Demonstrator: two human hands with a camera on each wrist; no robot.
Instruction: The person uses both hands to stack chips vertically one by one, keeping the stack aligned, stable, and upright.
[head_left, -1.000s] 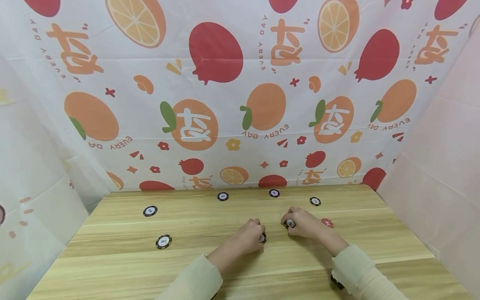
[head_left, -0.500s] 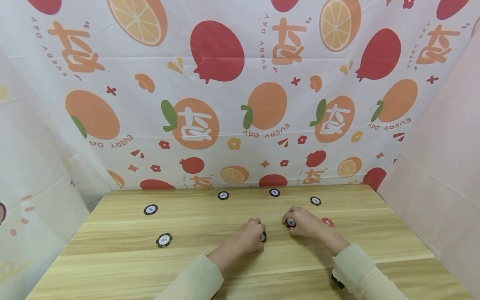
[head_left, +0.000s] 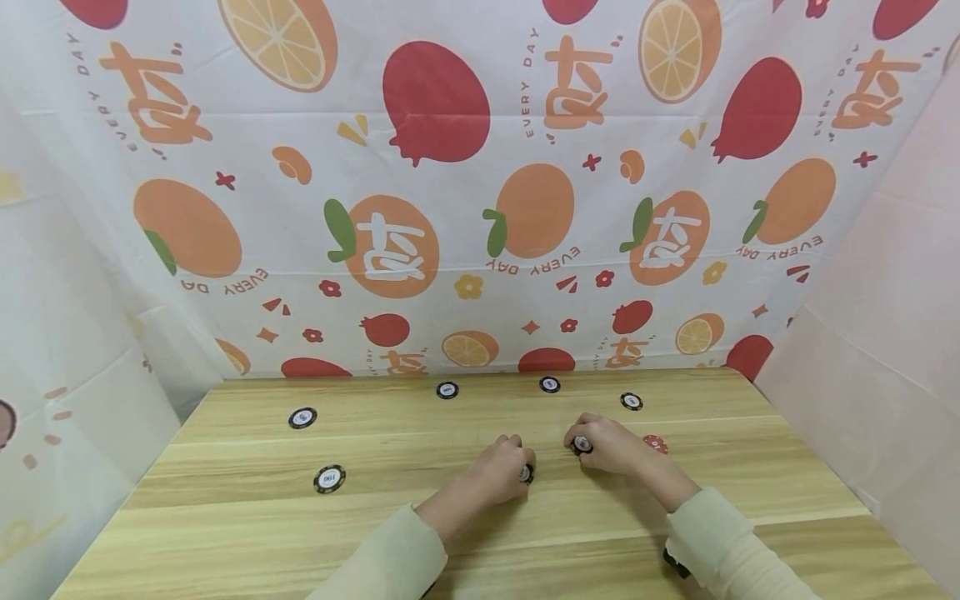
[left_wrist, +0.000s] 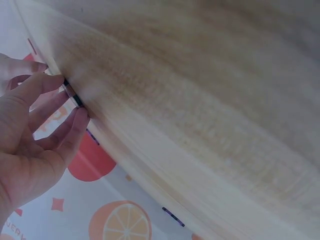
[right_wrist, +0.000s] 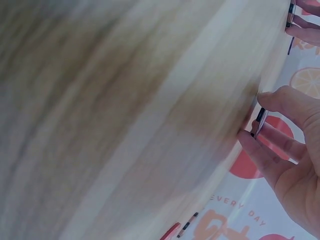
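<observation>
Just right of the table's middle in the head view, my left hand (head_left: 501, 475) pinches a black poker chip (head_left: 526, 473) between thumb and fingers. In the left wrist view that chip (left_wrist: 73, 93) is seen edge-on at the tabletop. A short way to the right, my right hand (head_left: 609, 447) holds another black poker chip (head_left: 581, 445) with a white centre, thumb and fingertips at its rim. The right wrist view gives this chip (right_wrist: 260, 119) nearly edge-on too, close to the wood. A small gap separates the two hands.
Black chips lie apart on the wooden table (head_left: 247, 533): two at left (head_left: 303, 418), several along the back (head_left: 447, 390). A red chip (head_left: 656, 444) lies beside my right wrist. A fruit-print curtain (head_left: 457, 325) hangs behind; a black object (head_left: 675, 563) shows under the right sleeve.
</observation>
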